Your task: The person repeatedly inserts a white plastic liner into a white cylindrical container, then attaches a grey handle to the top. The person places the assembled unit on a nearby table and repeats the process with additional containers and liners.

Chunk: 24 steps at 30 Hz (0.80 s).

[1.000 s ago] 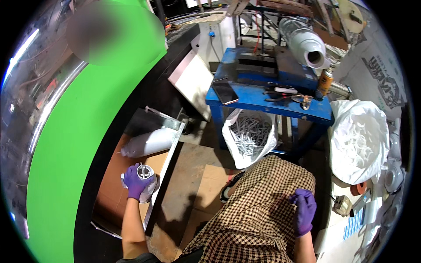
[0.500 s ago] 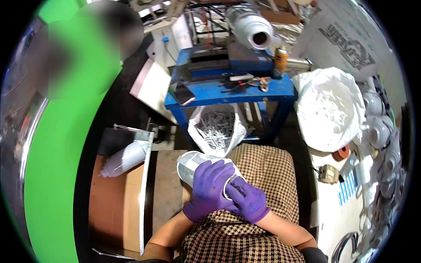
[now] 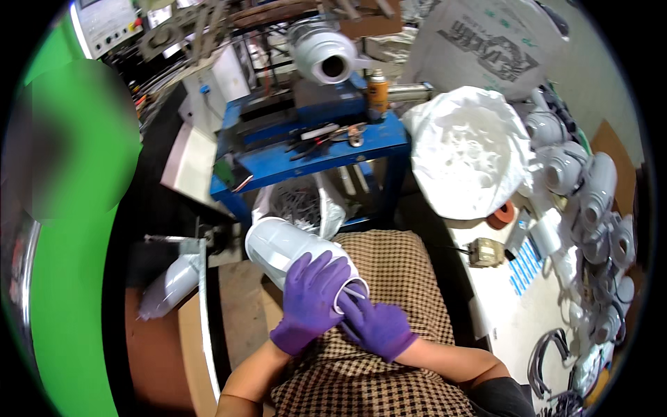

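Note:
A white, hollow plastic housing (image 3: 276, 244) lies tilted across my lap, its wide end pointing away to the left and its narrower open mouth toward me. My left hand (image 3: 309, 306), in a purple glove, lies over its near part with the fingers wrapped on the wall. At the mouth is my right hand (image 3: 382, 328), also gloved in purple, its fingers bent together inside the rim. A thin pale sliver shows by those fingertips; what they pinch is mostly hidden. Under the housing spreads a brown checked cloth (image 3: 382, 257) covering my lap.
Ahead stands a blue metal bench (image 3: 306, 163) with hand tools, an orange spray can (image 3: 377, 92) and another white housing (image 3: 323, 55). A white sack of plastic scraps (image 3: 469, 156) sits right, beside several piled housings (image 3: 590, 187). Another housing (image 3: 170, 286) lies left in a box.
The view has swung right, so the surroundings sit further left. My right fingers have shifted at the mouth, and a pale sliver now shows there. The left hand keeps its hold on the housing.

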Each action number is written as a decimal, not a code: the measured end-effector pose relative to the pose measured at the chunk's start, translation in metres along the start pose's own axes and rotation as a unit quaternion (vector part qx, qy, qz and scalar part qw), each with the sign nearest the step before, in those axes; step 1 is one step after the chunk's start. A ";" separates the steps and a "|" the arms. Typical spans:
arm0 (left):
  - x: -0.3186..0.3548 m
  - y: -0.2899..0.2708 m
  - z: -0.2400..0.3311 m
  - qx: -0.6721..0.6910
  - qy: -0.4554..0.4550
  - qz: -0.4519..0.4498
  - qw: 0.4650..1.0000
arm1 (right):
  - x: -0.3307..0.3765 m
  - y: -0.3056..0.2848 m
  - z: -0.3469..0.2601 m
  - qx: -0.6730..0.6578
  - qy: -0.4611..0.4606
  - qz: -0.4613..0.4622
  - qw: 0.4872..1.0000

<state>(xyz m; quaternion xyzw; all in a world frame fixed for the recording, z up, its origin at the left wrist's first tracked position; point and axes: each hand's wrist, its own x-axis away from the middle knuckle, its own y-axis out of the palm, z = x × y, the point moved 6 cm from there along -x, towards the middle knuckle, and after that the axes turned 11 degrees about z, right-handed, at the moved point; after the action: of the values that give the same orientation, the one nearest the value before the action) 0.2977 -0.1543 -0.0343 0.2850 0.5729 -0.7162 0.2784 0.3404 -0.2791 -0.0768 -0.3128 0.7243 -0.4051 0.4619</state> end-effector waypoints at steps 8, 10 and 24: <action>-0.002 0.022 0.013 0.014 0.074 -0.005 0.997 | 0.010 0.044 0.028 -0.503 0.181 -0.064 0.843; -0.015 0.030 -0.012 0.016 0.045 0.041 0.998 | -0.016 0.013 0.032 -0.570 0.231 -0.104 0.782; -0.006 -0.059 -0.095 0.089 -0.084 0.176 0.977 | -0.051 -0.061 0.438 0.395 0.155 -0.101 0.900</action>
<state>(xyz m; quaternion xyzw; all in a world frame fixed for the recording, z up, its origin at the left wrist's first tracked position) 0.2675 -0.0494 -0.0079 0.3434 0.4226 -0.7254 0.4211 0.7692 -0.3964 -0.1091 -0.1091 0.5315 -0.7461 0.3860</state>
